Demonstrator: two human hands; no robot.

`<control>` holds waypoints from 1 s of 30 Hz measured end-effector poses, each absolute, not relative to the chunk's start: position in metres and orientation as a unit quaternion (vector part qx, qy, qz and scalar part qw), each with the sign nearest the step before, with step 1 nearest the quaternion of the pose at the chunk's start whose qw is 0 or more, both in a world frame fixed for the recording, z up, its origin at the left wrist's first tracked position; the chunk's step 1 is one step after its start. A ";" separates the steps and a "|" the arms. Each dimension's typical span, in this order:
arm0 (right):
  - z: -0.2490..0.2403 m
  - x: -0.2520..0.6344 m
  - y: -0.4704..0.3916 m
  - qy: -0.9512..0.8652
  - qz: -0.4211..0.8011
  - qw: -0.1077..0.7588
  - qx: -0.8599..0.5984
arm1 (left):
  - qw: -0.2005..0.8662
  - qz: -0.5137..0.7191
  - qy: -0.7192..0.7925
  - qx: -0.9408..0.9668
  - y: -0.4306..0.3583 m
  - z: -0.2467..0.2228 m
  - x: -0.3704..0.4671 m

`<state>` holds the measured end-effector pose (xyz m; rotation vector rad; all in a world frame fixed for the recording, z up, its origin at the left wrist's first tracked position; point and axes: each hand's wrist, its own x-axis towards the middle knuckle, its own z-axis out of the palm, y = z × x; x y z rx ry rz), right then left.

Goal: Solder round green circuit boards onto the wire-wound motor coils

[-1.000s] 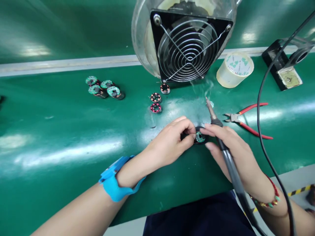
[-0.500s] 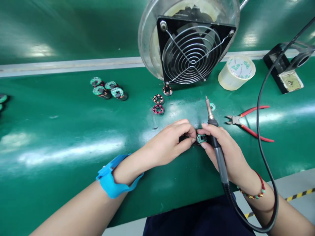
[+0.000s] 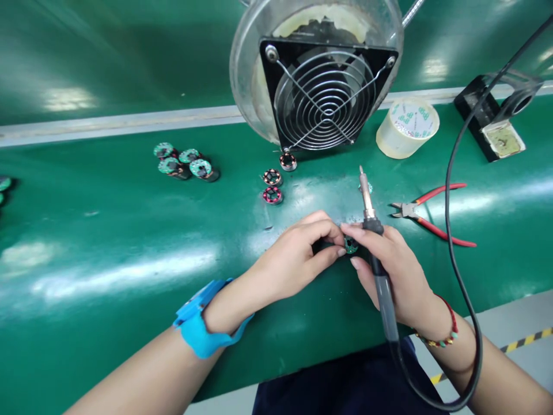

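Note:
Thumb and fingers of my left hand (image 3: 298, 256) pinch a small round green circuit board (image 3: 351, 245); whatever lies under it is mostly hidden by the fingers. A soldering iron (image 3: 386, 305) rests in my right hand (image 3: 400, 268), its bare metal tip pointing away from me, up off the board. The right index finger reaches the board's far edge, while the right thumb stands a little apart from it. Behind the iron's tip, a second small ring-shaped board (image 3: 370, 188) lies on the green bench, partly covered.
A caged fan (image 3: 328, 112) stands at the back. Copper-wound stators (image 3: 273, 196) lie before it. Several board-topped stators (image 3: 202, 169) are grouped to the left. On the right are a tape roll (image 3: 406, 138), red-handled cutters (image 3: 406, 210), an iron stand (image 3: 484, 121) and the iron's looping cable (image 3: 448, 202).
The right thumb has come away from the board, and the right index finger has shifted left over its far edge. The whole view has moved slightly.

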<state>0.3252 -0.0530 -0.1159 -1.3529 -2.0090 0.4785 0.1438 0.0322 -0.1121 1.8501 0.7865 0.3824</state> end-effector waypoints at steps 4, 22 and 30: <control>-0.119 0.329 -0.057 -0.812 0.141 0.327 -0.462 | 0.527 0.168 0.339 0.761 0.031 -0.111 0.145; -0.116 0.327 -0.057 -0.787 0.135 0.325 -0.507 | 0.507 0.162 0.381 0.756 0.028 -0.107 0.145; -0.111 0.328 -0.057 -0.735 0.148 0.390 -0.535 | 0.487 0.150 0.391 0.766 0.028 -0.104 0.148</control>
